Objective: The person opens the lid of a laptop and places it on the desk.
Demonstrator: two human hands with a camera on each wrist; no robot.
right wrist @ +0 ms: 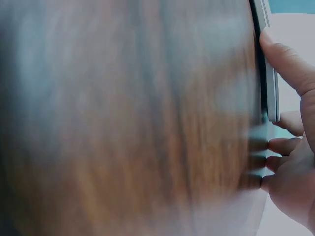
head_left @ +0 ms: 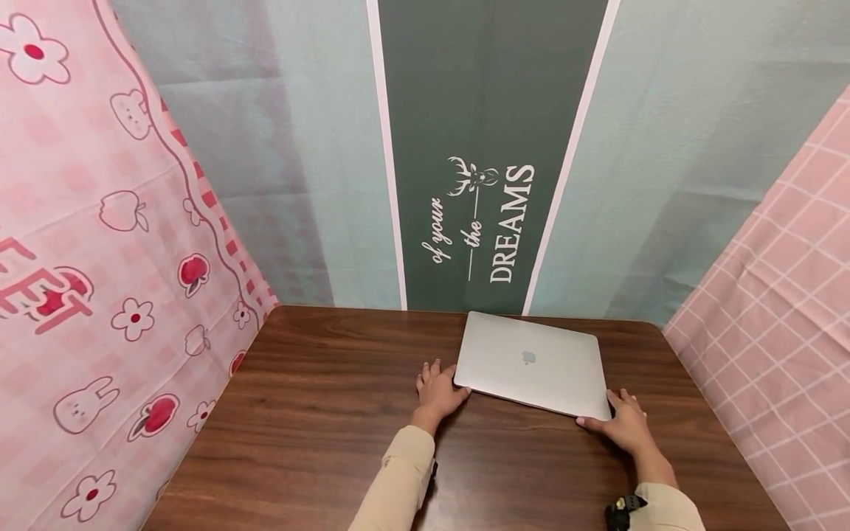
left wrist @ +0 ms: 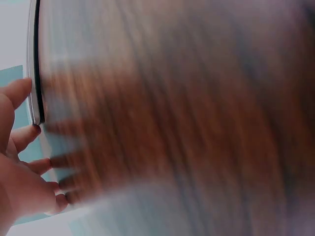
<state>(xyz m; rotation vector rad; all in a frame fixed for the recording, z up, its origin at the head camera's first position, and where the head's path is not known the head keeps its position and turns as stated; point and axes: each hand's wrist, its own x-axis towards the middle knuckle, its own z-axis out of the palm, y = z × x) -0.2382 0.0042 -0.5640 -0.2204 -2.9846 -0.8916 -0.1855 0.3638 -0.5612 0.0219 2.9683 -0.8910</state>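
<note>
A closed silver laptop (head_left: 531, 361) with an apple logo on its lid lies flat on the wooden table, turned slightly. At its near left corner is my left hand (head_left: 438, 394), fingers spread; the thumb touches the front edge and the index finger meets the side. My right hand (head_left: 627, 424) frames the near right corner, thumb along the front edge and the other fingers beside it. Both wrist views show the laptop's thin edge (left wrist: 34, 59) against the thumbs, with the remaining fingertips down on the tabletop.
The dark brown wooden table (head_left: 319, 413) reaches back to a grey-green cloth (head_left: 491, 88) with printed lettering. Pink patterned cloth (head_left: 133, 243) hangs along the left side, and a pink checked cloth (head_left: 783, 295) along the right.
</note>
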